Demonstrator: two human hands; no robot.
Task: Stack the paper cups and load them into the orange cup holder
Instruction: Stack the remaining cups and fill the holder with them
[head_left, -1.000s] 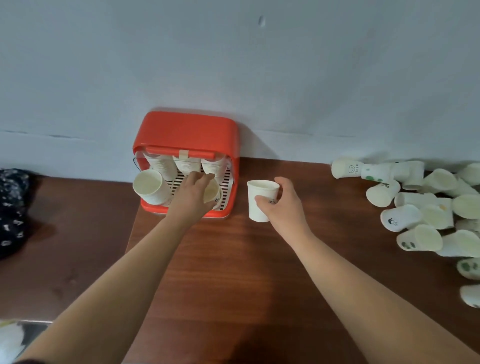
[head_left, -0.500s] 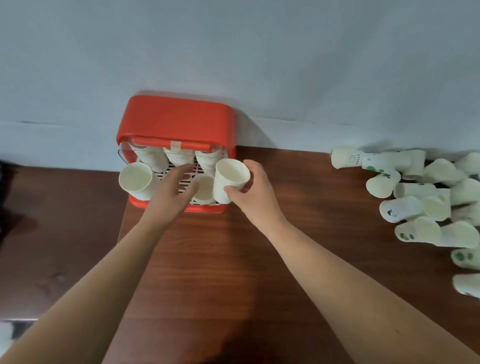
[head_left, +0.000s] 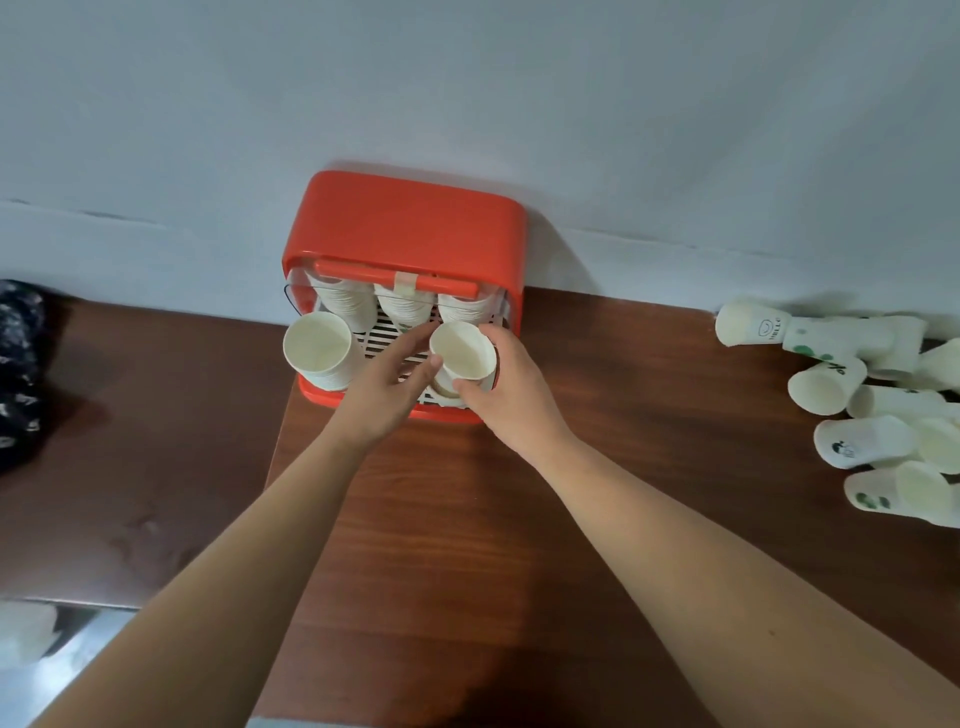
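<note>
Right hand (head_left: 511, 387) fingers curled, left hand (head_left: 382, 387) fingers straight

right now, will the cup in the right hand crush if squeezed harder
Probably: the paper cup looks thin-walled and empty, gripped near its open rim by the right hand. Likely very light, since one hand alone carries it. Laid sideways it may roll, like the loose cups lying at right.

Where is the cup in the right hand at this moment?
In the head view, the cup is at the front right of the orange cup holder, just above another cup, beside the left hand.
</note>
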